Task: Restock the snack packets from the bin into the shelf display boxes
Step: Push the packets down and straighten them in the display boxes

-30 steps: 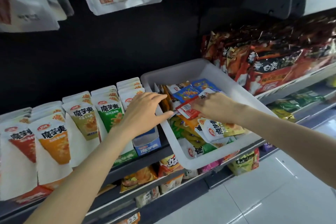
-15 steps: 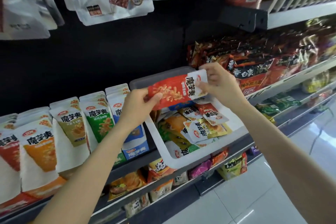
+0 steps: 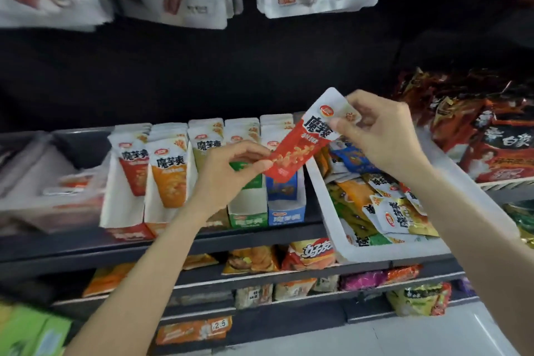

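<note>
My left hand (image 3: 228,170) pinches the bottom and my right hand (image 3: 381,136) the top of a red packet (image 3: 300,147), held above the display boxes (image 3: 286,211). The boxes look mostly stocked; the bin (image 3: 384,251) remains full, so I judge much restocking left.

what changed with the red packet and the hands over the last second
The red packet was pulled up out of the white bin and now hangs tilted in front of the display boxes. The right hand pinches its white top and the left hand, open a second ago, pinches its lower end. The bin stayed on the shelf.
</note>
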